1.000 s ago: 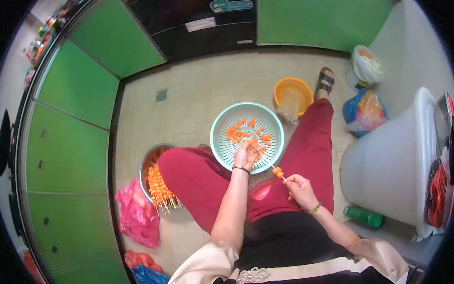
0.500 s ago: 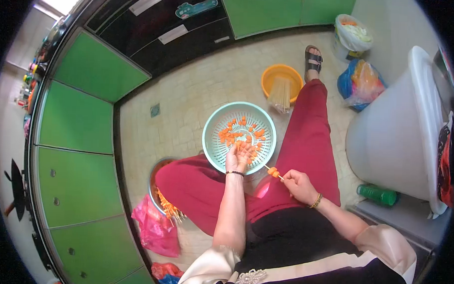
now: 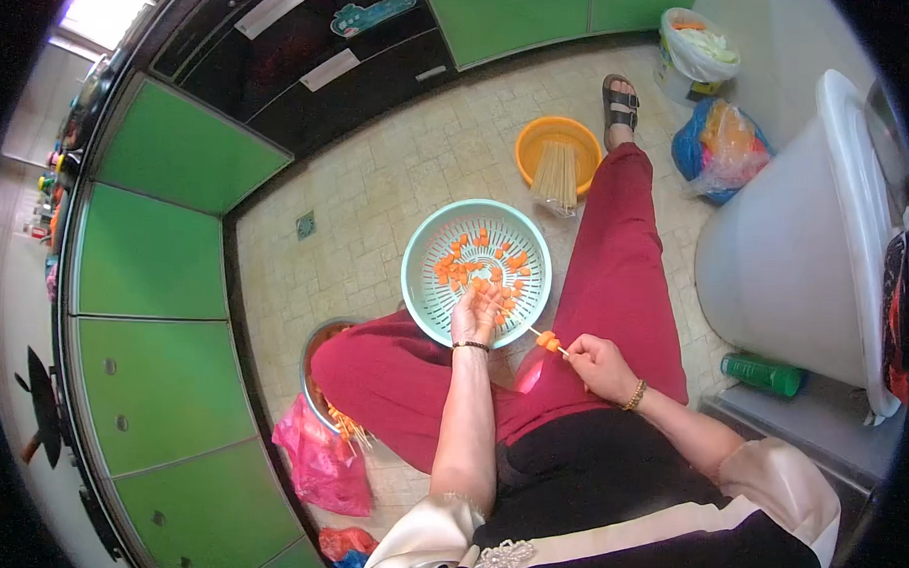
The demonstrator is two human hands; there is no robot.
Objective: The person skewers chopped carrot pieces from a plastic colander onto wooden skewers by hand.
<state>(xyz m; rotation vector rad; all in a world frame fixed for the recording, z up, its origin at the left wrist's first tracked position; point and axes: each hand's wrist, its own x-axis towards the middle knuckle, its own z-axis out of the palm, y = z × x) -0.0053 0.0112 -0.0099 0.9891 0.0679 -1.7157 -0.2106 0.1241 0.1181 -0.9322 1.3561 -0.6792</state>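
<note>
My right hand (image 3: 599,366) grips a thin wooden skewer by its lower end, in front of my lap. Orange carrot pieces (image 3: 548,340) are threaded on the skewer, whose other end points toward my left hand. My left hand (image 3: 476,315) reaches palm up over the near side of a mint-green colander (image 3: 411,301), its fingers curled around a carrot piece (image 3: 481,286). Several loose carrot chunks (image 3: 455,264) lie scattered on the colander's slotted bottom. Exactly how the left fingertips hold the piece is too small to see.
An orange basin (image 3: 528,136) holds a bag of bare skewers (image 3: 555,177). Left of my bent knee, a metal bowl (image 3: 308,379) with filled carrot skewers (image 3: 347,427) stands by a pink bag (image 3: 323,460). At right are a white bin (image 3: 777,235) and a green can (image 3: 762,375).
The view has shifted slightly with my head. Both hands keep nearly the same pose, with the skewer and carrot pieces almost unmoved.
</note>
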